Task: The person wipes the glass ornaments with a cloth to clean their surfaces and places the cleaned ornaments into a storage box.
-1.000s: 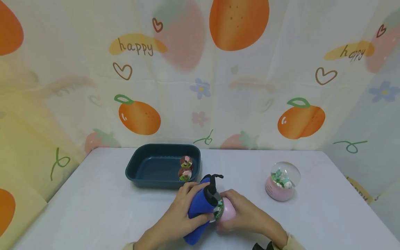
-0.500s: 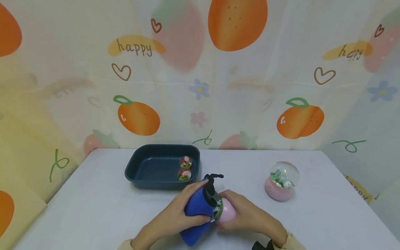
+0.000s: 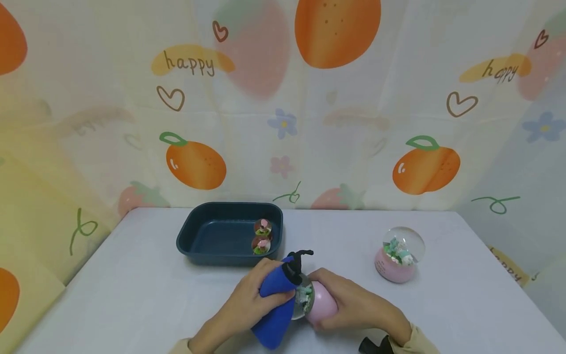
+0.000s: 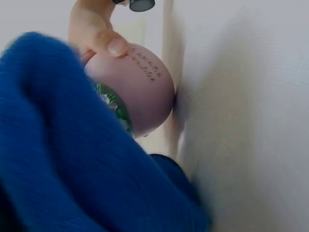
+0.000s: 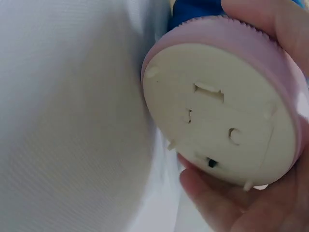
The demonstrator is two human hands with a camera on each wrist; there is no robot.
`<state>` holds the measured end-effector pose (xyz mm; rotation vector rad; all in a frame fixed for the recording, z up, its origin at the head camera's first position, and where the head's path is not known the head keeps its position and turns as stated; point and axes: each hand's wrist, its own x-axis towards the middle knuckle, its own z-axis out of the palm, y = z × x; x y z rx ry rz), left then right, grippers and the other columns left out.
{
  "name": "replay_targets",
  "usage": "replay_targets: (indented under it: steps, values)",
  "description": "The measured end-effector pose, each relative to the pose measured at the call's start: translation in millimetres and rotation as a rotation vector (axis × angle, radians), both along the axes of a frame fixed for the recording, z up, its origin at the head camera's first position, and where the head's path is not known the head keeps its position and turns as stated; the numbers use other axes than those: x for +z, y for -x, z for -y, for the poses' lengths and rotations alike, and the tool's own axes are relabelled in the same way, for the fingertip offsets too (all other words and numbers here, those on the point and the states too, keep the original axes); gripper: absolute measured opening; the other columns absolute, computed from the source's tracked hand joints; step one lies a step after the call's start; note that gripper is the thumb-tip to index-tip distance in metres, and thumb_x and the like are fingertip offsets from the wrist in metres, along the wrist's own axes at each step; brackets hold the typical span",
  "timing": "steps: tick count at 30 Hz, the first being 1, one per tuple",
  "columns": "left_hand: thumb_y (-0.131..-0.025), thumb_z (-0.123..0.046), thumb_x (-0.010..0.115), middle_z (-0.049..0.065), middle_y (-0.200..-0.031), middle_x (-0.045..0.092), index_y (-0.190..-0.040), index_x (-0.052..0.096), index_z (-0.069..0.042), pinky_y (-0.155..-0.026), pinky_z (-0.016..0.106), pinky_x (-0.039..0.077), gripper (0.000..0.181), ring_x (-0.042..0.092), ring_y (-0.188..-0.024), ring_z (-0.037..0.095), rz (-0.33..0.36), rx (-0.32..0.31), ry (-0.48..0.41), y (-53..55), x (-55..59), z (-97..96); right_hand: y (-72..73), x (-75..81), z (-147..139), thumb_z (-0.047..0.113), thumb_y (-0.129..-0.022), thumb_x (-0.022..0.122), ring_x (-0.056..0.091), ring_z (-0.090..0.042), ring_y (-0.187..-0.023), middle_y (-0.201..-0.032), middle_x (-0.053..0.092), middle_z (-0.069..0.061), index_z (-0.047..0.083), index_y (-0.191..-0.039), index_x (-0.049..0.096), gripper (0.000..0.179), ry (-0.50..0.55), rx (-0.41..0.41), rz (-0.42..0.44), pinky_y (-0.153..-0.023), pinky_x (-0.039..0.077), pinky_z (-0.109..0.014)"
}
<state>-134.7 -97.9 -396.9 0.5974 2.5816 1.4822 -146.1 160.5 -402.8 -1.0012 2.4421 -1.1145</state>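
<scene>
My left hand [image 3: 247,300] grips a blue cloth [image 3: 276,312] with a black part and thin black strap at its top. The cloth lies against the clear dome of a snow globe [image 3: 325,301], which is tipped on its side with its dome toward the left hand. Fingers of my right hand [image 3: 358,305] curl round the globe's pink base. In the right wrist view, the base's cream underside [image 5: 217,111] faces the camera, showing small feet and a dark switch-like spot. Lettering shows on the pink base [image 4: 140,82] in the left wrist view, where the blue cloth hides most of the dome.
A dark blue-green tray [image 3: 212,258] stands at the back, with two small glass balls [image 3: 262,236] at its right end. A second pink-based snow globe [image 3: 395,265] stands upright on the right of the white table [image 3: 132,290]. Behind hangs a fruit-printed curtain [image 3: 336,162].
My left hand and the cloth have shifted slightly over the dome, uncovering more of the glass and the figures inside. My right hand keeps its hold on the base.
</scene>
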Motion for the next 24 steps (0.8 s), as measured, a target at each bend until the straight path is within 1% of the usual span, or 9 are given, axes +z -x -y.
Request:
replay_targets:
  steps: [3,5,6,11,12,15,17,19,24]
  values:
    - [-0.09,-0.037,0.07,-0.003,-0.113,0.064,-0.119,0.062,-0.028,-0.082,0.041,0.05,0.032,0.061,-0.104,0.021,0.032,0.029,-0.057,1.2,1.9,0.0,0.3,-0.1,0.5,0.031,-0.071,0.086,0.059,-0.001,-0.097,-0.119,0.063,0.005,0.027,-0.127,0.05,0.068,-0.026,-0.021,-0.027,-0.079,0.052,-0.023]
    - [-0.091,-0.037,0.068,0.002,-0.116,0.065,-0.124,0.06,-0.023,-0.08,0.04,0.051,0.036,0.061,-0.103,0.021,0.071,0.01,-0.071,1.7,2.2,0.7,0.7,-1.1,1.0,0.031,-0.069,0.088,0.059,-0.001,-0.097,-0.118,0.063,0.005,0.026,-0.125,0.051,0.068,-0.021,-0.016,-0.036,-0.079,0.052,-0.023]
    - [-0.092,-0.037,0.067,0.004,-0.118,0.064,-0.128,0.058,-0.021,-0.081,0.041,0.051,0.04,0.061,-0.104,0.022,0.098,-0.015,-0.08,1.9,1.7,1.2,1.1,-1.8,1.1,0.03,-0.068,0.089,0.058,-0.002,-0.097,-0.117,0.063,0.005,0.025,-0.124,0.051,0.067,-0.015,-0.01,-0.033,-0.079,0.052,-0.023]
    - [-0.093,-0.043,0.064,0.008,-0.127,0.059,-0.147,0.039,-0.026,-0.082,0.042,0.051,0.062,0.059,-0.108,0.023,0.239,-0.144,-0.074,2.7,-1.1,3.4,2.4,-4.2,2.6,0.026,-0.067,0.09,0.057,-0.004,-0.102,-0.119,0.061,0.001,0.021,-0.123,0.05,0.068,0.029,0.02,0.033,-0.083,0.051,-0.023]
    - [-0.093,-0.044,0.064,0.008,-0.127,0.059,-0.149,0.037,-0.027,-0.082,0.042,0.052,0.064,0.059,-0.109,0.024,0.258,-0.161,-0.065,2.8,-1.0,3.7,2.7,-4.3,2.7,0.026,-0.067,0.09,0.057,-0.005,-0.102,-0.12,0.061,0.0,0.021,-0.123,0.05,0.069,0.034,0.021,0.046,-0.083,0.051,-0.023]
    - [-0.09,-0.047,0.066,0.007,-0.128,0.057,-0.15,0.033,-0.029,-0.081,0.042,0.053,0.071,0.058,-0.109,0.025,0.289,-0.176,-0.031,2.2,1.1,4.6,3.5,-4.8,2.5,0.026,-0.067,0.09,0.058,-0.005,-0.104,-0.122,0.061,-0.001,0.021,-0.125,0.05,0.07,0.048,0.025,0.062,-0.084,0.051,-0.024]
    - [-0.088,-0.046,0.069,0.006,-0.128,0.057,-0.15,0.033,-0.031,-0.082,0.042,0.052,0.073,0.057,-0.11,0.025,0.279,-0.181,-0.018,1.4,1.8,5.1,4.3,-5.9,2.0,0.025,-0.067,0.09,0.059,-0.006,-0.104,-0.123,0.061,-0.002,0.021,-0.125,0.051,0.07,0.065,0.031,0.071,-0.084,0.052,-0.024]
    - [-0.086,-0.044,0.072,0.004,-0.13,0.056,-0.15,0.033,-0.035,-0.084,0.043,0.051,0.075,0.055,-0.113,0.024,0.252,-0.187,-0.005,-0.1,2.6,5.2,5.0,-7.3,1.3,0.025,-0.067,0.09,0.059,-0.006,-0.103,-0.122,0.062,-0.002,0.021,-0.125,0.051,0.07,0.077,0.035,0.076,-0.084,0.052,-0.024]
    - [-0.083,-0.047,0.076,-0.001,-0.139,0.05,-0.149,0.032,-0.041,-0.088,0.046,0.048,0.08,0.053,-0.118,0.023,0.152,-0.185,0.055,-6.1,5.1,2.6,5.9,-9.0,-0.3,0.025,-0.066,0.091,0.059,-0.006,-0.103,-0.122,0.061,-0.002,0.022,-0.125,0.05,0.072,0.085,0.048,0.085,-0.084,0.052,-0.024]
